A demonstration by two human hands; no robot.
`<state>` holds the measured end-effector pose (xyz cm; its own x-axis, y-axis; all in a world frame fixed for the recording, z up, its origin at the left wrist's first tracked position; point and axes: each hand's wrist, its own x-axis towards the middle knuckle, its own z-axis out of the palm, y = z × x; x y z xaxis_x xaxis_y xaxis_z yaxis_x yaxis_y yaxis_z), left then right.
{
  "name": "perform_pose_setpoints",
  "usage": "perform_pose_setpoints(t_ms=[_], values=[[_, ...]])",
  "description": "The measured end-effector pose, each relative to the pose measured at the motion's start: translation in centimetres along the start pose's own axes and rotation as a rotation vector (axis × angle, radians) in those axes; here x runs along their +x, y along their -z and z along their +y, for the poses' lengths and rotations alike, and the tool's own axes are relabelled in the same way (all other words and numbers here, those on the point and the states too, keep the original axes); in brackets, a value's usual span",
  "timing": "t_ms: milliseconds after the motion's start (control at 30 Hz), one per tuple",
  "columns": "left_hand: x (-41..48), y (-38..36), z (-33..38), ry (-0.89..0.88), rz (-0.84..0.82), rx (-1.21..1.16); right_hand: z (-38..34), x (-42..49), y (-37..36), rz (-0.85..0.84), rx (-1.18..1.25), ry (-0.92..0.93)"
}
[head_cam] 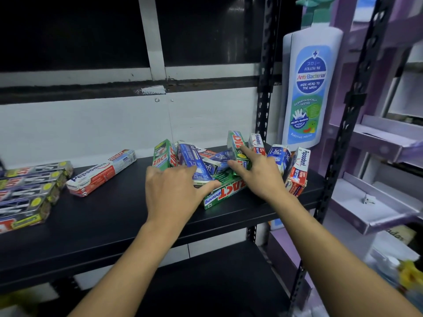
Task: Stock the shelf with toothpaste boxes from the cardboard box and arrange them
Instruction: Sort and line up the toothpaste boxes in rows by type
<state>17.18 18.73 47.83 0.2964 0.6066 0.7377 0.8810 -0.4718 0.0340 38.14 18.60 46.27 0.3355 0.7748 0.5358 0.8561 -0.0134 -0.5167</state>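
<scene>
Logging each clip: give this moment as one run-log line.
phase: arranging | left hand: rests on blue Safi box | right hand: touches upright green Zact box

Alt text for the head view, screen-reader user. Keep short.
Two bare hands reach into a jumbled pile of toothpaste boxes at the right end of a black shelf: the left hand rests on a blue Safi box, the right hand touches a standing green Zact box. Further left lie a single Pepsodent box and a tidy row of boxes.
</scene>
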Motion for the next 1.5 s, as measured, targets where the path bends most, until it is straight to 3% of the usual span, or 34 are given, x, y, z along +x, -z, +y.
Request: perform_pose_setpoints(t_ms=[167, 267, 500, 700, 800, 900, 1067, 1167, 1500], values=[[0.1, -0.6, -1.0, 0.038, 0.002, 0.018, -0.6, -1.5, 0.0, 0.173, -0.198, -0.030], [-0.3, -0.9, -1.2, 0.023, -0.005, 0.028, -0.3, -2.3, 0.4, 0.175, -0.239, -0.065], [-0.4, -0.1, -2.2, -0.013, 0.064, -0.021, -1.0, -3.7, 2.0, 0.200, -0.146, -0.019], [-0.3, 0.6, -5.2, 0.013, 0.174, -0.131, 1.7, -4.6, 2.6, 0.368, -0.200, -0.008], [0.0, 0.0, -8.8, 0.087, 0.101, -0.171, 3.7, -5.1, 2.8, 0.351, -0.211, -0.132], [0.4, -1.6, -13.3, 0.157, -0.017, 0.000, 4.9, -5.3, 2.4, 0.280, -0.135, -0.304], [0.4, -4.0, -20.0, 0.193, -0.222, 0.264, 5.0, -5.5, 1.6, 0.230, -0.097, -0.361], [0.1, -4.7, -21.9, 0.252, -0.337, 0.304, 4.9, -5.6, 1.6, 0.246, -0.094, -0.373], [1.3, -3.3, -20.9, 0.250, -0.321, 0.341, 3.9, -5.0, 2.2, 0.204, -0.064, -0.408]])
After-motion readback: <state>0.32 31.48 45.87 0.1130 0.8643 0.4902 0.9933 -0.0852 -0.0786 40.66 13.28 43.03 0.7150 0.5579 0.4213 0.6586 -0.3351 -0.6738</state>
